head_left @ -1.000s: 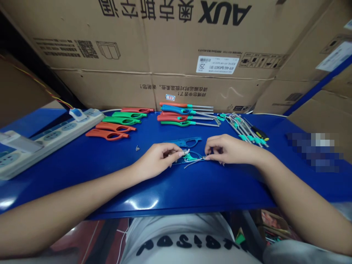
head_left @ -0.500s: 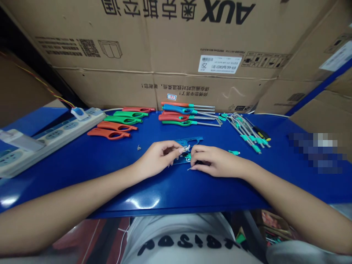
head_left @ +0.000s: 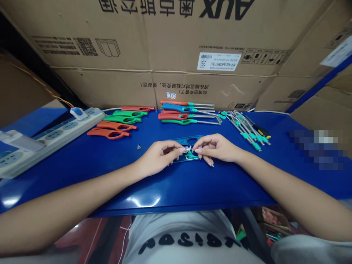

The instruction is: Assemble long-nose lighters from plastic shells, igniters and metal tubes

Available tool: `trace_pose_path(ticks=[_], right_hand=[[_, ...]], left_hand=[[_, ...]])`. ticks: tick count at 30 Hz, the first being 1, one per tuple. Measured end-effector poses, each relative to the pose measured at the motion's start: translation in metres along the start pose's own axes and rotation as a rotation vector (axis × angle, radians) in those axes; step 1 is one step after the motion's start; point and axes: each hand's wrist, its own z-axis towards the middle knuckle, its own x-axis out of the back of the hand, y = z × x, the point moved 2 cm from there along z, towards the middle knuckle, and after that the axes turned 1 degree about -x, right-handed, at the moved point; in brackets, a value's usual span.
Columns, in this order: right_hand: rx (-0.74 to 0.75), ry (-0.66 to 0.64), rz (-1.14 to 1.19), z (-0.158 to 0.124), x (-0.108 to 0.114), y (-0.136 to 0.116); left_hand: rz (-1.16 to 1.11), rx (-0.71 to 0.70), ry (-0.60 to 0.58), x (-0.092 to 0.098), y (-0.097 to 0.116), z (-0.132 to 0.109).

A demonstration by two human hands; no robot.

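The right hand point(head_left: 218, 148), fingers partly spread, grip unclear, has shifted farther away, baring the green piece point(head_left: 191, 155) in the near blue shell point(head_left: 179, 160); both hands now converge near 1 metal part point(head_left: 187, 149) the left hand point(head_left: 158, 157) pinches.

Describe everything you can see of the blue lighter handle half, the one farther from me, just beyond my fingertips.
The blue lighter handle half is slim and looks like moulded plastic, with a rounded opening toward its right end. It lies lengthwise from left to right on the glossy blue table, just beyond another blue piece. The left hand and right hand partly hide its ends, and I can't tell whether their fingers touch it.
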Motion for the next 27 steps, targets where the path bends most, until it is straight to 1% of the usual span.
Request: trace_pose_path(ticks=[10,27], right_hand=[[0.038,0.009,-0.112,-0.0005,-0.0005,0.0042],[0.012,0.037,-0.133,-0.0015,-0.0026,0.0006]], left_hand=[[0.022,0.006,-0.009,0.0013,-0.001,-0.0004],[0.046,-0.002,-0.011,0.0004,0.0027,-0.0011]])
